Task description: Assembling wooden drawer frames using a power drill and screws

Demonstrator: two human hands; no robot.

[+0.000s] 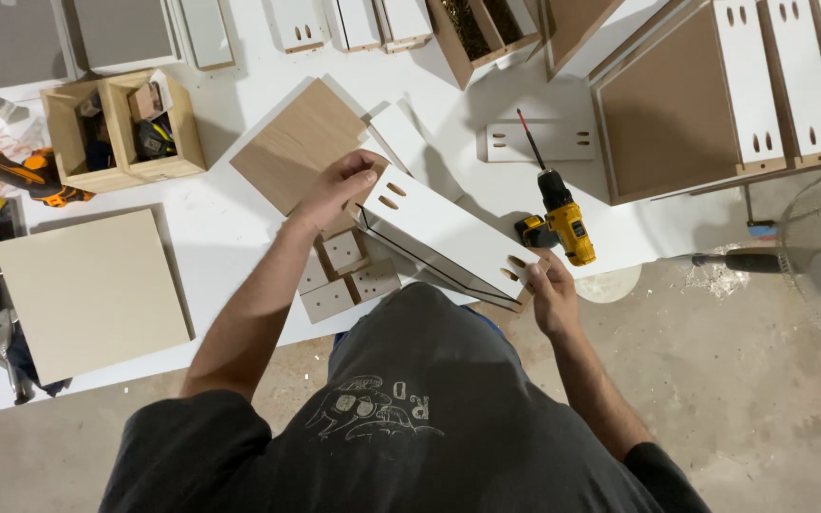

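Both hands grip the white panel (448, 237) at frame centre: left hand (339, 190) closed on its upper end, right hand (548, 285) on its lower end; drill (563, 218) lies beside it on the desk (211, 237).

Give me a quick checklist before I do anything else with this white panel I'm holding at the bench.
1. Left hand has a grip on the far end of the white panel: ok.
2. Right hand has a grip on the near end, by the slots: ok.
3. Yellow drill within reach, lying on the table just beyond the right hand: ok.
4. Drill bit fitted: ok, a long bit points away from you.
5. Small blocks under the panel out of its way: cannot tell.
6. Panel seated squarely on its mating piece: cannot tell.
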